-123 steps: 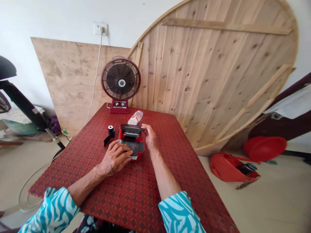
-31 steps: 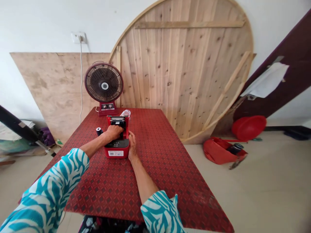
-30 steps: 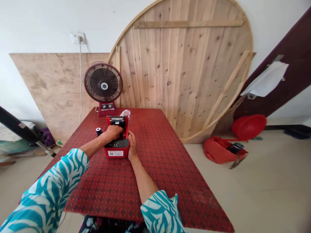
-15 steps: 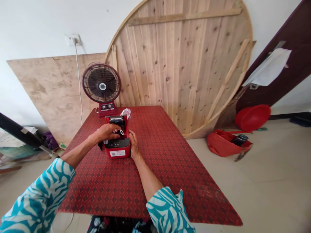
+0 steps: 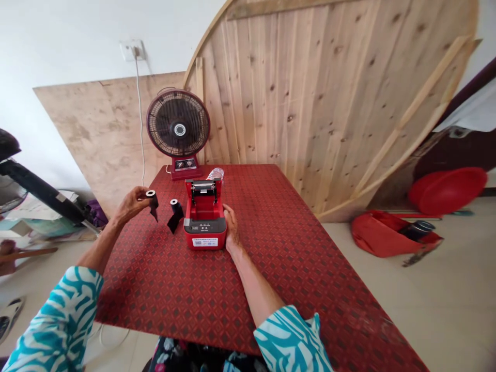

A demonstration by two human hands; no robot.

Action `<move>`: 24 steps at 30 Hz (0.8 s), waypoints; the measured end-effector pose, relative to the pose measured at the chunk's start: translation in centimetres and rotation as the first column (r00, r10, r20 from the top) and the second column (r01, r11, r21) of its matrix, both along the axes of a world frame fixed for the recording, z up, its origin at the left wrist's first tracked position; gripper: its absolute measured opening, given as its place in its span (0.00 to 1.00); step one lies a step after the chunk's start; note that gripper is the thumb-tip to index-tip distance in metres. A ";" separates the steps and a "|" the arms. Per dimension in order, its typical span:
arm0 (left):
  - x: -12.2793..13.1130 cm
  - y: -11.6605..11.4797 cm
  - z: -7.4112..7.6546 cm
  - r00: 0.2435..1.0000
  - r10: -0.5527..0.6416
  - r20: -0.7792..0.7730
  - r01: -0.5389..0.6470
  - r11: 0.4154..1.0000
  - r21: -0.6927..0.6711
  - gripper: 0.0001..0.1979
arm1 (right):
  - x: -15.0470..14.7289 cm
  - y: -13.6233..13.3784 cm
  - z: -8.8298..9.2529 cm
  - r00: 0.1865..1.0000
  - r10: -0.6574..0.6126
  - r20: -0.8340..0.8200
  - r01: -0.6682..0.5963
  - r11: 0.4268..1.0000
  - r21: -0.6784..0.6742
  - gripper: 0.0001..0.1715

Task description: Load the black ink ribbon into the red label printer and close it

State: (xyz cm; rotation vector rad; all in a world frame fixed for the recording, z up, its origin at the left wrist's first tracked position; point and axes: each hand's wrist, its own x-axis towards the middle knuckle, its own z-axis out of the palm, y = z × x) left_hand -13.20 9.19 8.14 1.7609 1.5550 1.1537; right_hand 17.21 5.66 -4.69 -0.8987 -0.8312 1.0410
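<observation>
pinching the black roll lightly in the left grip, near the desk's left edge, should keep its tail uncreased, while the right grip, unclenched, braces the red printer toward the far edge.

The machine is red with a black panel and white label. Near nine o'clock from it, both rolls are black with white ends; at eleven, the fan is maroon. The table is red with dark diamonds, the sleeves swirled turquoise-and-white.
</observation>
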 end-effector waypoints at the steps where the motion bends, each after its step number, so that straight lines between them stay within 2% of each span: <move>1: -0.5 0.2 -1.4 1.000 0.009 0.019 -0.009 1.000 -0.027 0.27 | 0.0 -0.1 0.2 1.000 0.001 -0.016 -0.001 1.000 -0.018 0.28; 4: -1.1 0.5 -4.9 1.000 -0.010 -0.020 0.008 0.997 -0.081 0.28 | -0.1 -0.4 0.7 0.999 0.002 -0.035 -0.003 0.999 -0.039 0.29; 7: -1.2 0.7 -6.5 0.996 -0.003 -0.087 -0.006 0.995 -0.103 0.26 | -0.1 -0.6 1.0 1.000 0.006 -0.029 -0.007 0.999 -0.034 0.29; 9: -1.1 0.8 -6.2 0.990 -0.002 -0.143 -0.014 0.994 -0.111 0.29 | -0.1 -0.6 1.0 1.000 0.003 -0.028 -0.004 0.999 -0.035 0.29; 13: -0.3 0.9 -4.3 0.970 -0.092 -0.227 0.063 0.989 -0.133 0.38 | -0.1 -0.5 1.0 1.000 -0.003 -0.021 0.002 0.999 -0.037 0.28; 16: 0.7 1.0 -3.2 0.942 -0.129 -0.311 0.088 0.986 -0.142 0.39 | -0.1 -0.3 0.9 1.000 -0.009 -0.025 0.008 0.999 -0.037 0.27; 20: 2.0 1.5 -2.5 0.911 -0.070 -0.406 0.056 0.997 -0.048 0.31 | -0.1 0.0 0.4 1.000 -0.017 -0.005 0.016 1.000 -0.026 0.27; 24: 3.8 2.3 -2.2 0.789 -0.073 -0.610 0.056 0.997 -0.046 0.19 | 0.0 0.2 -0.1 0.999 -0.022 0.027 0.022 1.000 0.004 0.28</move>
